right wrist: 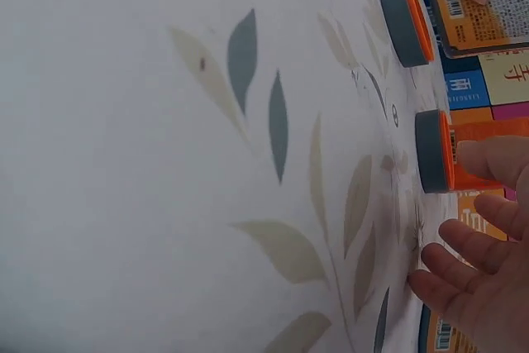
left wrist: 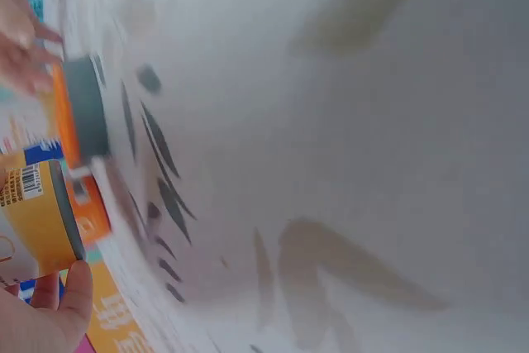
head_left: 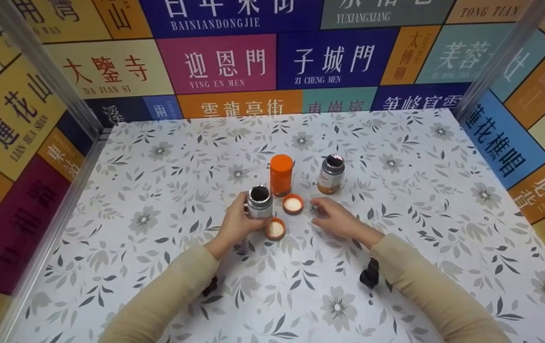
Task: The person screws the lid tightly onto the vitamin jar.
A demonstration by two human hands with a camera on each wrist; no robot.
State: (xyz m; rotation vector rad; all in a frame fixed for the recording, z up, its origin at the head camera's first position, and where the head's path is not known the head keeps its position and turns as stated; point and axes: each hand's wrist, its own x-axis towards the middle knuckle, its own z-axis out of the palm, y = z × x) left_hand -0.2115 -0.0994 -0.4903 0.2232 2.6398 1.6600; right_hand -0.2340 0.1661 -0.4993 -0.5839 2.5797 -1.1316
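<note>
My left hand [head_left: 239, 221] grips a lidless bottle [head_left: 260, 209] with a silvery neck and a dark opening. In the left wrist view that bottle [left wrist: 41, 221] shows a yellow-orange label, and its base appears raised off the table. Beside it lies an upturned lid [head_left: 276, 229] with an orange rim and pale inside. A second such lid [head_left: 293, 205] lies between the hands. My right hand [head_left: 339, 219] is just right of this lid, fingers spread and holding nothing in the right wrist view. Behind the lids stands an orange bottle [head_left: 281, 176]; another lidless bottle [head_left: 331, 175] stands farther right.
The table [head_left: 158, 267] wears a white cloth printed with grey leaves and flowers. Panels of coloured signs [head_left: 224, 62] rise along its back and sides. Clear-edged posts [head_left: 69, 90] stand at the back corners.
</note>
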